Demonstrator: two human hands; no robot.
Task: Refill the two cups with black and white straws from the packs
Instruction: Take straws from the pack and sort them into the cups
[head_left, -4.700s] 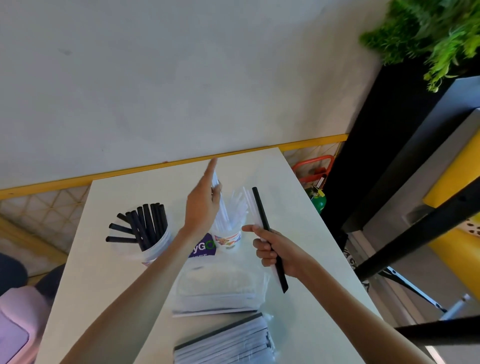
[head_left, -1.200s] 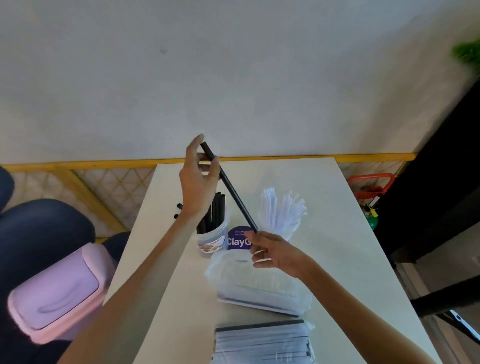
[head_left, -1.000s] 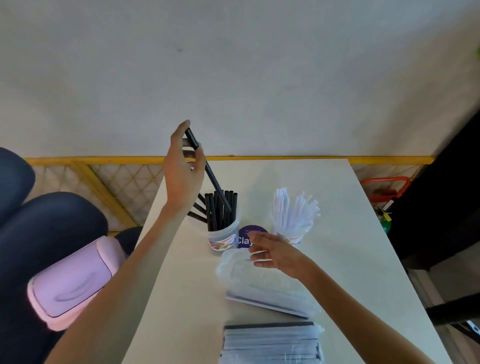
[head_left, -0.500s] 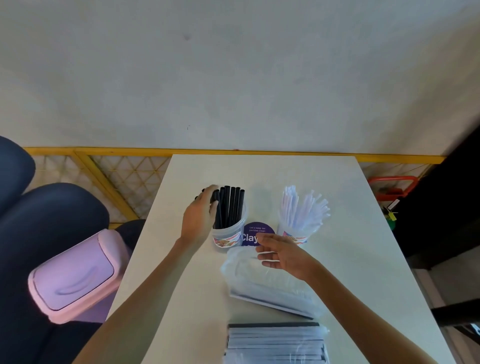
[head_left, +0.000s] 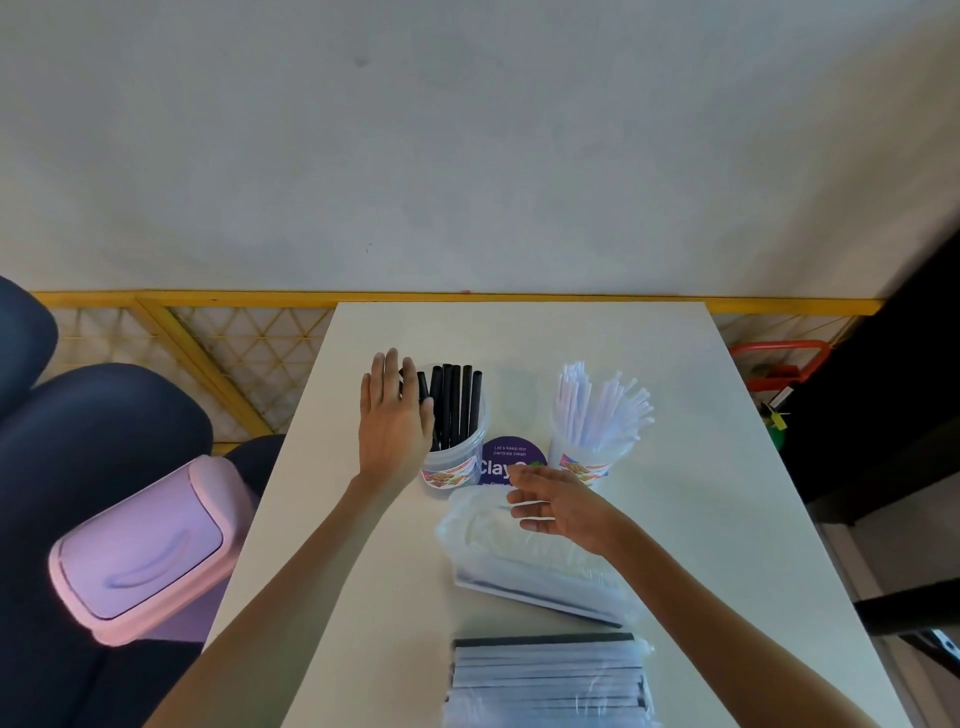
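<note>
Two clear cups stand side by side on the white table (head_left: 727, 493). The left cup (head_left: 454, 465) holds several black straws (head_left: 457, 400); the right cup (head_left: 582, 465) holds several white straws (head_left: 597, 410). My left hand (head_left: 392, 415) is flat and open against the left side of the black straws, holding nothing. My right hand (head_left: 558, 506) hovers open, fingers spread, over the far end of a plastic pack of straws (head_left: 530, 566) lying in front of the cups. A second pack with black and white layers (head_left: 545, 680) lies at the near edge.
A round purple sticker (head_left: 511, 460) sits between the cups. A pink swing-lid bin (head_left: 140, 545) and dark seats (head_left: 104, 415) are left of the table. A yellow rail (head_left: 208, 299) runs along the wall. Black furniture (head_left: 909, 389) stands at right.
My left hand took the black straw from my right hand, lowered it into the left cup and let go. It now rests flat beside the straws. My right hand stays open over the pack.
</note>
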